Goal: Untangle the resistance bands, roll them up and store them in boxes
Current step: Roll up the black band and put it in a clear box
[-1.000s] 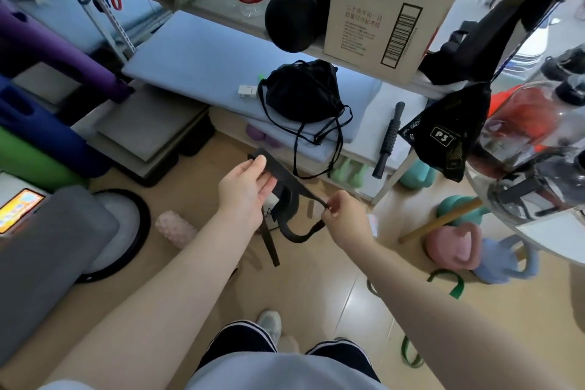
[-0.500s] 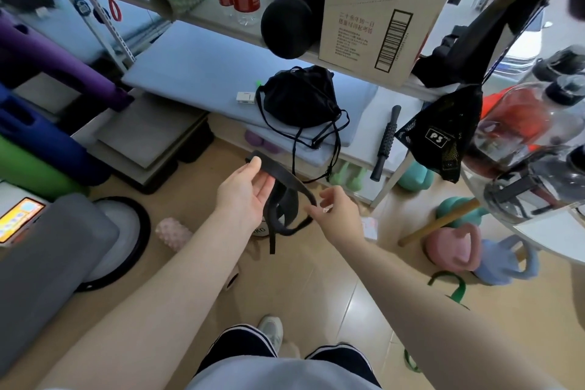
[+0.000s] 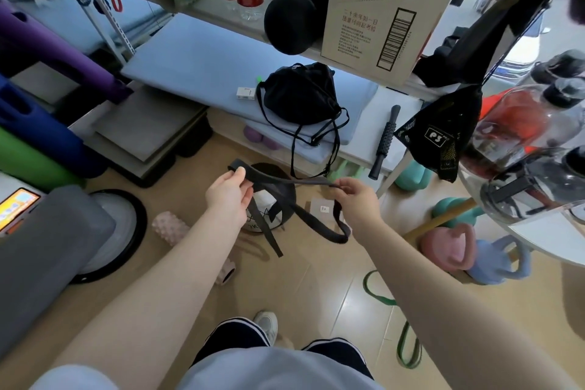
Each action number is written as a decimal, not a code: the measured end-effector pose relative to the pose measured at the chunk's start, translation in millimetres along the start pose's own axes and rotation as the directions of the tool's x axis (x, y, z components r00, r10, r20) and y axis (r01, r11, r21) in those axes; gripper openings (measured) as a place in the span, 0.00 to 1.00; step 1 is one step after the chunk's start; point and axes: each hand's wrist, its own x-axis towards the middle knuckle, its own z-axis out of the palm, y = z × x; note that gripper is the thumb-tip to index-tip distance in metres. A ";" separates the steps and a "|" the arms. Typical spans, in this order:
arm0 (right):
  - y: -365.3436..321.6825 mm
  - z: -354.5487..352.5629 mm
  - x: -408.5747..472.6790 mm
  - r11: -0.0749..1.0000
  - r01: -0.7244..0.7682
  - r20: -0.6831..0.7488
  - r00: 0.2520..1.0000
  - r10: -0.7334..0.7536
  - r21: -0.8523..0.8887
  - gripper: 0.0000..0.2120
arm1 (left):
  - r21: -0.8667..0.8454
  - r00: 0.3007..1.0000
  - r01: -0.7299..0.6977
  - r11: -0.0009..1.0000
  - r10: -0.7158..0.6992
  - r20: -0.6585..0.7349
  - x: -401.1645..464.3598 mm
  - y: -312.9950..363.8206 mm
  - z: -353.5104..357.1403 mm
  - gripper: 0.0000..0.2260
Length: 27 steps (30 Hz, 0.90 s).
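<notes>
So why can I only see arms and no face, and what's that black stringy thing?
The camera sits on the person's head and looks down, so you see what they see: two arms, knees and a shoe. The left hand and right hand each pinch a black band, a stretchy exercise strap, pulled out between them with a loop hanging below. On the floor lie a green band, a pink roller and kettlebells. A cardboard box stands on the shelf above.

Matt black rubbery band (image 3: 286, 181), plain brown cardboard box (image 3: 376, 25), glossy tan floor tiles (image 3: 316, 288)
</notes>
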 end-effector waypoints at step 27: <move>31.5 -3.0 22.7 0.896 0.042 0.455 0.871 0.184 -0.442 0.14 | -0.029 0.997 -0.071 0.997 0.072 0.004 51.4 14.6 -21.8 0.15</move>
